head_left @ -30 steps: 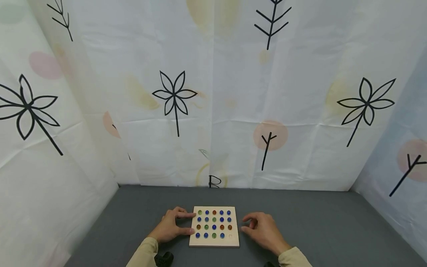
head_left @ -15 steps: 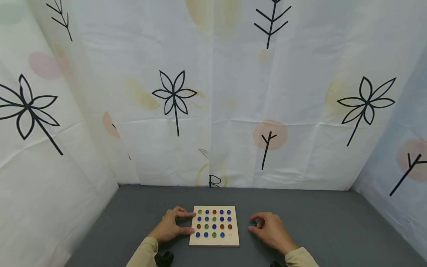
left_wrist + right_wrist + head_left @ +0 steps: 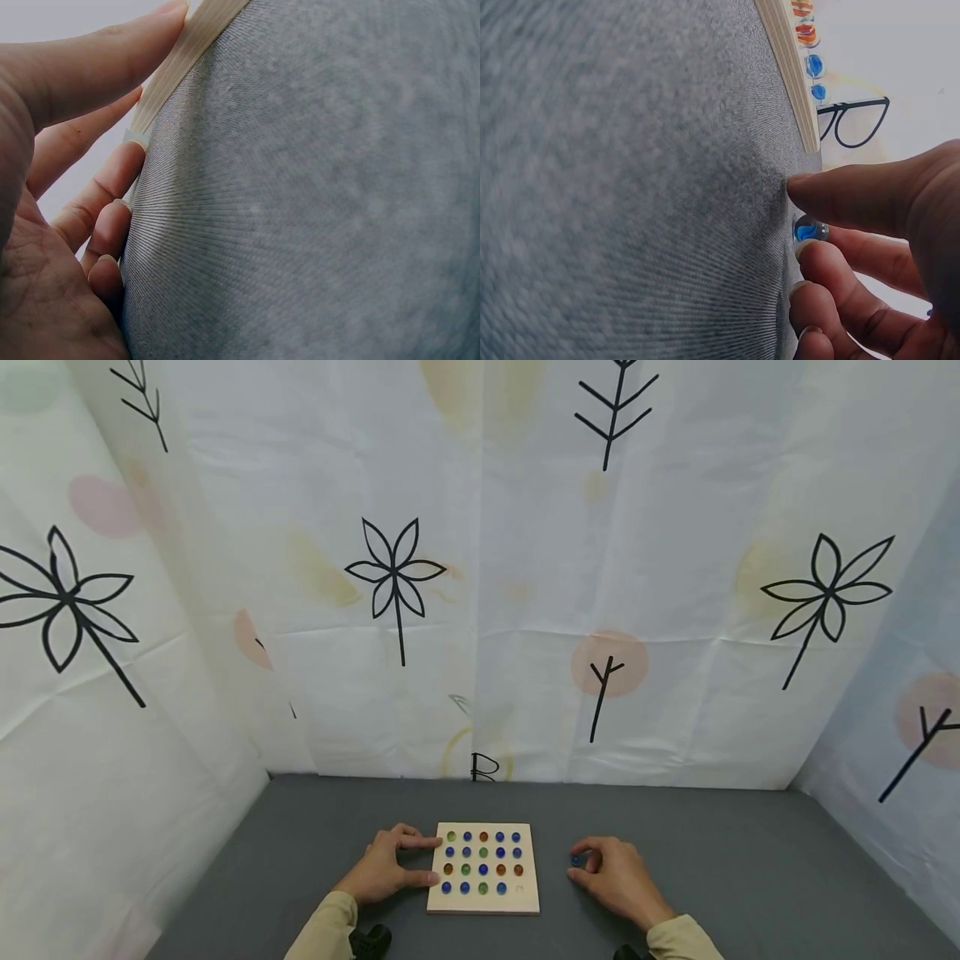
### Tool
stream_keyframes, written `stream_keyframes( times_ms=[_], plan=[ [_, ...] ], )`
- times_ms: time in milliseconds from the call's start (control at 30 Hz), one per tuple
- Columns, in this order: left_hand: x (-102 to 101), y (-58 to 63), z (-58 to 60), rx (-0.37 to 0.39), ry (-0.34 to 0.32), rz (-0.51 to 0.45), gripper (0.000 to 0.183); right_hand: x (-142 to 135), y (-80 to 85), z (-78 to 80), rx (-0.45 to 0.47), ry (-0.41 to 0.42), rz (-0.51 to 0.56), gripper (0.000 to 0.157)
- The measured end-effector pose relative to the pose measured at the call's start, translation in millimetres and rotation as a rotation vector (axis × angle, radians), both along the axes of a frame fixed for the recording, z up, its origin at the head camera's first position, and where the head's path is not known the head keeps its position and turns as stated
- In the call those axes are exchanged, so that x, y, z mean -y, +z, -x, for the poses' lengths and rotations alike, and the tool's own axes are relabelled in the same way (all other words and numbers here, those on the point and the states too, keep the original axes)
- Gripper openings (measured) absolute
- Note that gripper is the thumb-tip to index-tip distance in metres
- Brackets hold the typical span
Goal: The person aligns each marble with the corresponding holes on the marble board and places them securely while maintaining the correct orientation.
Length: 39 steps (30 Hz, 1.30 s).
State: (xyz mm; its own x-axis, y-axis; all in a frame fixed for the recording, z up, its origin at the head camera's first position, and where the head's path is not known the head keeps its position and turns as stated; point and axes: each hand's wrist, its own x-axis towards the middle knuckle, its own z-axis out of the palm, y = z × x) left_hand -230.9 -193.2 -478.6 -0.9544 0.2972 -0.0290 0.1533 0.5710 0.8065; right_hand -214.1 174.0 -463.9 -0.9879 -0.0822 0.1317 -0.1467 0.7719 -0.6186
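A square wooden board (image 3: 487, 906) lies on the grey table, bearing rows of blue, green and amber glass marbles. At its near right corner one hollow (image 3: 519, 888) holds no marble. My left hand (image 3: 384, 866) lies along the board's left edge, thumb and index finger spread straight and touching it; in the left wrist view the thumb (image 3: 112, 64) rests against the wooden side (image 3: 191, 52). Right of the board, my right hand (image 3: 611, 872) has its thumb and fingers curled round a loose blue marble (image 3: 808, 229), low at the table surface.
The grey tabletop (image 3: 360, 810) meets a white patterned cloth (image 3: 525, 710) at the back, with similar cloth on both sides. Dark wrist gear (image 3: 370, 941) sits by the left sleeve (image 3: 326, 927).
My right hand has drawn back to the right, away from the board, and the blue marble now shows between its thumb and fingers. The left hand and the board have stayed put.
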Motion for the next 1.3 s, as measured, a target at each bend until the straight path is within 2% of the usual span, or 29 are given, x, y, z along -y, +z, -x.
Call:
stream_keyframes(
  times_ms=[767,1133,1300],
  plan=[
    [-1,1.7,-0.8,-0.001,0.007,0.005,0.052,-4,2.3,-3.9,0.018,0.022,0.015,0.013],
    [0,-0.4,0.5,-0.002,0.001,0.002,0.053,5,6.8,-12.6,-0.01,0.112,0.055,0.013],
    [0,-1.0,0.2,-0.002,-0.006,-0.007,0.053,11,9.4,-16.1,0.016,0.163,0.07,0.012]
  ],
)
